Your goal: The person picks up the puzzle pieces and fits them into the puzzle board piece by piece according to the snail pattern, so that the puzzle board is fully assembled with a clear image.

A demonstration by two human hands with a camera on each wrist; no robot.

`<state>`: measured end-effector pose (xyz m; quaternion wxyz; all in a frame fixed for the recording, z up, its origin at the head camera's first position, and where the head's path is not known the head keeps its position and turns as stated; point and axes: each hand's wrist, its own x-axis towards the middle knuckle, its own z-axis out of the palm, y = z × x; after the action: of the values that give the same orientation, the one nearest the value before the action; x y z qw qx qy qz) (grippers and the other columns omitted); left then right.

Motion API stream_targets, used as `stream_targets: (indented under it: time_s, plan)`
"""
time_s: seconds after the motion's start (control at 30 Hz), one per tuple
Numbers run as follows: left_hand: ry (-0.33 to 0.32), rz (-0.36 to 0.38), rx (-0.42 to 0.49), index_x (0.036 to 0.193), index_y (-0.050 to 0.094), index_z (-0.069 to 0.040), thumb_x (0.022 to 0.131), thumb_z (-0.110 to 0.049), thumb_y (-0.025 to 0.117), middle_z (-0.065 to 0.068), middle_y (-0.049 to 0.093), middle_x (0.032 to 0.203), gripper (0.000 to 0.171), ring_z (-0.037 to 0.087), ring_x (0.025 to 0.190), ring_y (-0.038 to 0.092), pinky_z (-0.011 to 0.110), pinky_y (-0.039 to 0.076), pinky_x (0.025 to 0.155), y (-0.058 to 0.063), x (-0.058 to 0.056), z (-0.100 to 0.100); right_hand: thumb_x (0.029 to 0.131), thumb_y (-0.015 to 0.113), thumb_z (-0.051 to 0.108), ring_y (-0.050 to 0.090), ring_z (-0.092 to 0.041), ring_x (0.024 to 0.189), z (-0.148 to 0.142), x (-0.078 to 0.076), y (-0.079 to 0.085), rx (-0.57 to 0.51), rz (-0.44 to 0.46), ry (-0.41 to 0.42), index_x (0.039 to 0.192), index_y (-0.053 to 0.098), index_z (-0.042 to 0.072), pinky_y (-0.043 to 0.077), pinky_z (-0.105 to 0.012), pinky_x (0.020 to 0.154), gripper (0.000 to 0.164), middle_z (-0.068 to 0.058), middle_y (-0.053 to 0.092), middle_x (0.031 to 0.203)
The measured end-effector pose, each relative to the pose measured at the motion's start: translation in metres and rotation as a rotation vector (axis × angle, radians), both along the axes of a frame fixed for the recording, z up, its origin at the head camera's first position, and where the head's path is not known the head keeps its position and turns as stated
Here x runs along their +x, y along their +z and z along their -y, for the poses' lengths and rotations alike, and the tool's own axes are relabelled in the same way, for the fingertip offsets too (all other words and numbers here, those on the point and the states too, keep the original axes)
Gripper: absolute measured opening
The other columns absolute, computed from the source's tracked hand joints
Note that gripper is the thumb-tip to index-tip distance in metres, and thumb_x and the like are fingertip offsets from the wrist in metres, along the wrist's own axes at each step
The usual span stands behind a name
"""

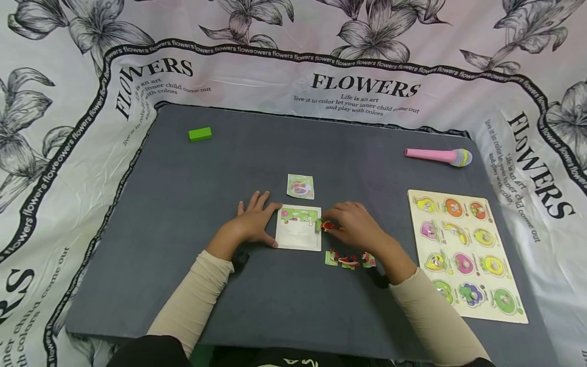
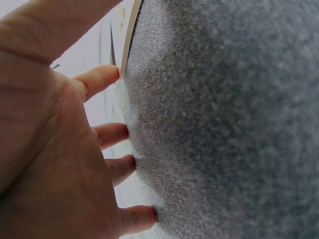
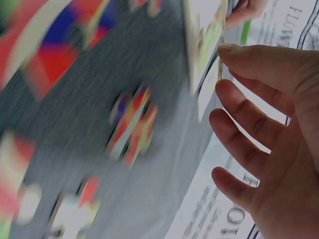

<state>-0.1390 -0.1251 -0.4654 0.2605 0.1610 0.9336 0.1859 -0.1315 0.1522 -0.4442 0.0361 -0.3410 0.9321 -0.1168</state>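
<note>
A small square puzzle board (image 1: 295,238) lies mid-table, with green pieces fitted along its top row and its lower part bare. My left hand (image 1: 247,223) is spread at the board's left edge, thumb and index finger touching it. In the left wrist view, the fingers (image 2: 112,135) are straight and apart, tips down on the grey cloth. My right hand (image 1: 356,224) pinches a puzzle piece (image 3: 220,68) between thumb and index finger at the board's right edge. The piece shows edge-on in the right wrist view. Loose red-and-green puzzle pieces (image 1: 349,262) lie below that hand.
A small picture card (image 1: 300,187) lies just behind the board. Farther off are a green block (image 1: 199,134) at the back left and a pink toy microphone (image 1: 437,156) at the back right. A large fruit puzzle board (image 1: 477,285) covers the right side of the grey table (image 1: 257,148).
</note>
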Motion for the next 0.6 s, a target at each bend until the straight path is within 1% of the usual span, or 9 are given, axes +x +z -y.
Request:
stream_targets:
  time_s: [0.17,0.27,0.37,0.43,0.6]
  plan:
    - [-0.001,0.014,0.000,0.152,0.029,-0.025,0.069,-0.045,0.087,0.014,-0.001,0.163,0.103,0.036,0.149,-0.009,0.068,0.002,0.112,0.000,0.000,0.000,0.081,0.080,0.020,0.063,-0.024,0.097,0.030,-0.002,-0.004,-0.001,-0.028,0.066,0.109,0.072,0.014,0.044,-0.051,0.096,0.030,-0.001,0.069,0.100]
    - [-0.002,0.020,0.002,0.152,0.030,-0.025,0.069,-0.045,0.086,0.014,-0.001,0.163,0.103,0.036,0.149,-0.009,0.068,0.002,0.112,0.000,0.000,0.000,0.084,0.077,0.022,0.063,-0.023,0.099,0.047,-0.001,-0.009,0.001,-0.015,0.086,0.112,0.072,0.016,0.043,-0.050,0.098,0.029,-0.001,0.068,0.101]
    - [-0.005,0.018,-0.002,0.152,0.029,-0.026,0.069,-0.046,0.086,0.014,-0.001,0.163,0.103,0.036,0.149,-0.009,0.068,0.003,0.112,0.000,0.000,0.000,0.085,0.075,0.022,0.062,-0.023,0.103,0.059,0.000,-0.016,0.004,-0.014,0.087,0.113,0.072,0.019,0.042,-0.048,0.099,0.029,-0.001,0.068,0.105]
    - [-0.006,0.015,-0.005,0.152,0.029,-0.026,0.069,-0.047,0.086,0.013,-0.001,0.163,0.103,0.035,0.149,-0.009,0.068,0.003,0.112,0.000,-0.001,0.001,0.085,0.075,0.021,0.062,-0.023,0.105,0.065,0.000,-0.021,0.014,-0.044,0.087,0.112,0.072,0.020,0.042,-0.047,0.099,0.028,-0.001,0.069,0.106]
    - [-0.004,0.007,-0.011,0.152,0.029,-0.026,0.069,-0.047,0.086,0.013,-0.002,0.163,0.103,0.035,0.149,-0.009,0.068,0.004,0.112,-0.001,-0.001,0.001,0.084,0.074,0.020,0.061,-0.023,0.100,0.071,0.000,-0.029,0.047,-0.144,0.108,0.108,0.075,0.022,0.042,-0.045,0.100,0.023,0.001,0.068,0.101]
